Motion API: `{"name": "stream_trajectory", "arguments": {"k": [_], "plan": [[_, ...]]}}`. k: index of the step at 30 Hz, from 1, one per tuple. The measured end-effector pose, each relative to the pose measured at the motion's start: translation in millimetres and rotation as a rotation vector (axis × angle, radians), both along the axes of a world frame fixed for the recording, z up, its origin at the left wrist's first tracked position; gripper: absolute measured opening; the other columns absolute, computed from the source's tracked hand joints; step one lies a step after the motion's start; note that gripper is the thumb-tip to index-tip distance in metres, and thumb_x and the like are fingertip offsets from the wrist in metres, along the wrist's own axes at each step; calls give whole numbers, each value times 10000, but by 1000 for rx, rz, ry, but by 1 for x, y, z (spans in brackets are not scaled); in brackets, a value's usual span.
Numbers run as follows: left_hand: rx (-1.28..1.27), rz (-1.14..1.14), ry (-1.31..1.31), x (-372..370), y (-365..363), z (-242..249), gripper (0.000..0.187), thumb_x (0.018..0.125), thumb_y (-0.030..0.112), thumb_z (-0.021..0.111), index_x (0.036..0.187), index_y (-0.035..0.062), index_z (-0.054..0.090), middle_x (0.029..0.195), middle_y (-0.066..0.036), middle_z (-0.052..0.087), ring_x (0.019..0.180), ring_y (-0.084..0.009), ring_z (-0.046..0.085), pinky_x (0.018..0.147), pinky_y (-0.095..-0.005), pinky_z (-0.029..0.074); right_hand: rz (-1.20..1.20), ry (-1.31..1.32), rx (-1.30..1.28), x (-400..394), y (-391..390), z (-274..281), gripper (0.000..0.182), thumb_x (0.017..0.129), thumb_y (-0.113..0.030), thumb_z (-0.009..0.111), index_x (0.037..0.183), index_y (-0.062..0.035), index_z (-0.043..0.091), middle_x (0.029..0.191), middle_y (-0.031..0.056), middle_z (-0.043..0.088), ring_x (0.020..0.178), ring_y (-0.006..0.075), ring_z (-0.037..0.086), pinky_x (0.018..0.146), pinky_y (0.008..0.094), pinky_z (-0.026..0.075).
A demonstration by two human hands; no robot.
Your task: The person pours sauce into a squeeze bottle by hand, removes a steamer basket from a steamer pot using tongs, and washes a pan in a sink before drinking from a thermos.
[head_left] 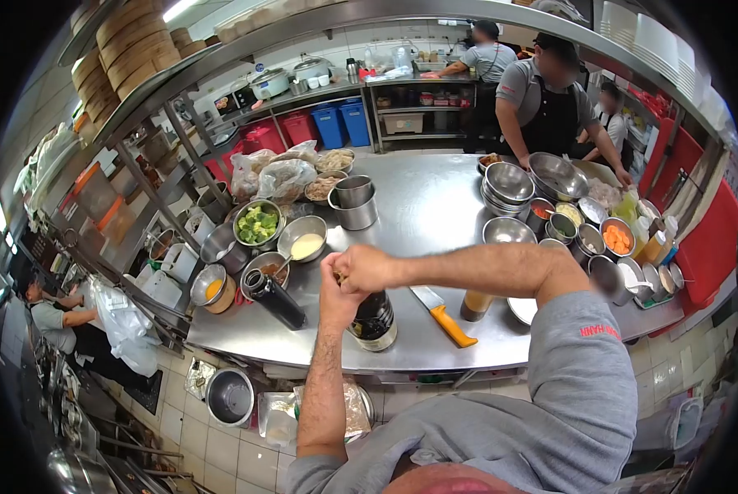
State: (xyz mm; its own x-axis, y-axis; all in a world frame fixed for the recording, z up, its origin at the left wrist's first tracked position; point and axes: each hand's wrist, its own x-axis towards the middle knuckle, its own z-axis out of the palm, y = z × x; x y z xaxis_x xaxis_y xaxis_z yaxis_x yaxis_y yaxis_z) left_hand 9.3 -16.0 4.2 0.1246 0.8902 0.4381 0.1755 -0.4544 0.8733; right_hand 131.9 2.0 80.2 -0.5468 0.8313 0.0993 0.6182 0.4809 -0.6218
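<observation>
A large dark bottle with a pale label band stands on the steel table before me. My left hand is closed around its upper part. My right hand reaches across from the right and is closed at the bottle's top, pressed against the left. The fingers hide the neck and any cap. To the right lies a knife with a yellow handle, its blade partly under my right forearm. A container of brown sauce stands beyond it. On the left is a black flask.
Bowls of broccoli and pale yellow liquid stand left, near bagged food. Steel bowls and a bowl of orange pieces are on the right. A co-worker stands across the table; an overhead shelf spans above.
</observation>
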Motion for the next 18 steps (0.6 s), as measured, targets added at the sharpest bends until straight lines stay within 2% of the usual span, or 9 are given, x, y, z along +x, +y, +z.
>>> {"name": "stream_trajectory", "arguments": {"k": [1,2,4,8,9,10,11,13,18], "plan": [[17,16,24,0,1,2,700,614,77,752,1173,68,330,996,-109,557,913,-203,560,790,-318,453,-26,119,-49,3,-4,-4,204,572,-96,671,582,-52,472,585,77,551,568,160,535,538,347,439],[31,28,56,1,0,3,701,610,60,753,1170,71,332,999,-108,555,918,-202,556,791,-321,453,-38,127,-54,6,-6,-8,204,572,-96,671,582,-52,472,585,77,551,568,160,535,538,347,439],[39,35,83,5,-4,10,699,606,37,754,1165,73,337,994,-102,551,913,-199,553,791,-322,454,19,274,-192,11,-3,-9,382,638,-92,683,565,-96,308,518,-11,395,515,96,377,453,321,345],[13,21,-6,3,-3,3,680,610,63,746,1162,74,350,999,-98,536,911,-206,544,794,-316,449,-30,458,-289,13,-9,-9,398,679,-95,697,565,-120,317,539,-34,424,550,64,399,451,277,335],[7,18,-25,2,1,-2,678,612,76,741,1165,73,348,1003,-102,530,911,-206,539,797,-315,446,-34,685,-355,8,-8,-17,403,704,-97,706,566,-137,329,527,-46,413,490,47,374,400,250,277],[1,15,-45,2,2,-5,677,615,90,735,1169,71,347,1008,-105,524,910,-206,534,799,-315,443,-43,688,-346,9,-7,-25,403,704,-97,706,566,-137,329,527,-46,413,490,47,374,400,250,277],[39,51,30,2,-3,2,675,620,101,722,1178,72,344,1010,-102,505,906,-192,524,798,-305,438,-97,793,-485,11,-11,-22,401,709,-86,703,568,-144,332,519,-49,404,452,41,342,380,241,228],[14,16,-9,5,-10,11,659,625,75,693,1184,66,344,1035,-95,492,929,-179,508,815,-292,427,-163,961,-687,13,-15,-20,407,712,-62,699,568,-160,331,497,-57,371,371,32,242,352,235,111],[-65,-98,-133,1,-3,-3,645,638,48,650,1199,52,333,1066,-94,471,959,-169,488,851,-282,406,-156,1034,-776,15,-11,-30,410,685,-15,677,558,-165,317,488,-60,351,366,34,244,349,238,110]]}}
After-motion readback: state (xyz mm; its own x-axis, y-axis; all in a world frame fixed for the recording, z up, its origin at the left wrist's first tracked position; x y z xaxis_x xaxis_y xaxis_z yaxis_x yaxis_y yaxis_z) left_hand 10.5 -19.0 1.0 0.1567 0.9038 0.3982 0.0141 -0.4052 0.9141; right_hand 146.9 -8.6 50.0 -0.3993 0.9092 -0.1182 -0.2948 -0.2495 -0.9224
